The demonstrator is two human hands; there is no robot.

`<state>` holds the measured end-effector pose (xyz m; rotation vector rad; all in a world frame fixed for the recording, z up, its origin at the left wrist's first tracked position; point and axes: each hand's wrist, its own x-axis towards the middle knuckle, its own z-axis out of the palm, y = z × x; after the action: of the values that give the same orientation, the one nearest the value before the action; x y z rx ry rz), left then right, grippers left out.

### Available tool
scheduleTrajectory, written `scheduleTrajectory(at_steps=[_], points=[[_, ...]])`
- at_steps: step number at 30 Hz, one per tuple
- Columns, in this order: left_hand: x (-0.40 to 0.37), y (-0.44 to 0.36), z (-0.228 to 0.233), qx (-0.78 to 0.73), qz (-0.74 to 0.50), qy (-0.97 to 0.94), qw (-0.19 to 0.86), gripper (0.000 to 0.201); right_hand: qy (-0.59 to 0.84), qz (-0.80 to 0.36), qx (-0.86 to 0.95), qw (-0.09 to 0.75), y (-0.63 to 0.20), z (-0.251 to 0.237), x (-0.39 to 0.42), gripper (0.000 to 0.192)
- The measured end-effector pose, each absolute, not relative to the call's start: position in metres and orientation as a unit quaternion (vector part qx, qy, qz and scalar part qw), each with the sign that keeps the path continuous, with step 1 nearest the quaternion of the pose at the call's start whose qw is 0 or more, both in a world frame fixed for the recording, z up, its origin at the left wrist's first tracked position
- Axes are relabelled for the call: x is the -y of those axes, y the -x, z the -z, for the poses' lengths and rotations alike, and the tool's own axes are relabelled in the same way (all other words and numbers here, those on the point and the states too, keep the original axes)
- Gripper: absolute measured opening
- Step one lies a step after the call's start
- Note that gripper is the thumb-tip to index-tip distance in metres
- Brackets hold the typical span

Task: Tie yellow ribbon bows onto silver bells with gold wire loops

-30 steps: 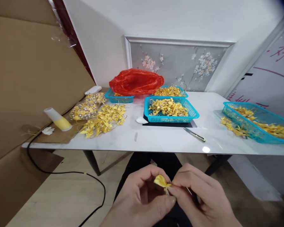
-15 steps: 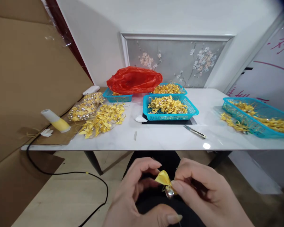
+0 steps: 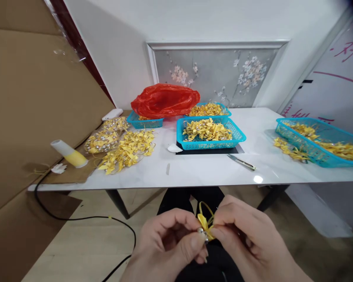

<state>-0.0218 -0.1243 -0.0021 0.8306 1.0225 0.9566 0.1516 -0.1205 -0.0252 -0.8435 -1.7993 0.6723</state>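
Note:
Both my hands meet low in the view, below the table's front edge and above my lap. My left hand (image 3: 170,243) and my right hand (image 3: 247,235) pinch one small yellow ribbon bow (image 3: 206,220) between their fingertips. A small silver bell (image 3: 200,231) shows at the bow's lower end, by my left thumb. A thin yellow loop rises from the bow's top.
A white table (image 3: 211,168) carries blue baskets of yellow bows: one at the centre (image 3: 238,137), one at the right (image 3: 312,154), two at the back, one under a red plastic bag (image 3: 164,100). Loose bows (image 3: 126,149), a glue stick (image 3: 67,153) and a metal tool (image 3: 241,161) lie there. A black cable (image 3: 85,217) crosses the floor.
My left thumb has closed back onto the bow and bell, so both hands pinch it again. The bow has turned, its loop now pointing up. The view drifted slightly.

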Motion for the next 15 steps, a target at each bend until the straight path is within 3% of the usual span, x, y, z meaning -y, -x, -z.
scheduleTrajectory(at_steps=[4,8,11,15], points=[[0.117,0.023,-0.001,-0.406,-0.379,-0.250,0.793,0.022,0.357,-0.217,0.744,0.522,-0.148,0.028,0.120,0.017],[0.116,0.021,0.004,-0.388,-0.358,-0.247,0.812,0.024,0.364,-0.185,0.745,0.528,-0.148,0.029,0.119,0.017],[0.120,0.022,0.011,-0.390,-0.374,-0.346,0.767,0.041,0.366,-0.189,0.750,0.517,-0.150,0.029,0.120,0.016],[0.124,0.031,0.013,-0.458,-0.464,-0.458,0.604,0.061,0.370,-0.231,0.753,0.493,-0.152,0.025,0.122,0.016]])
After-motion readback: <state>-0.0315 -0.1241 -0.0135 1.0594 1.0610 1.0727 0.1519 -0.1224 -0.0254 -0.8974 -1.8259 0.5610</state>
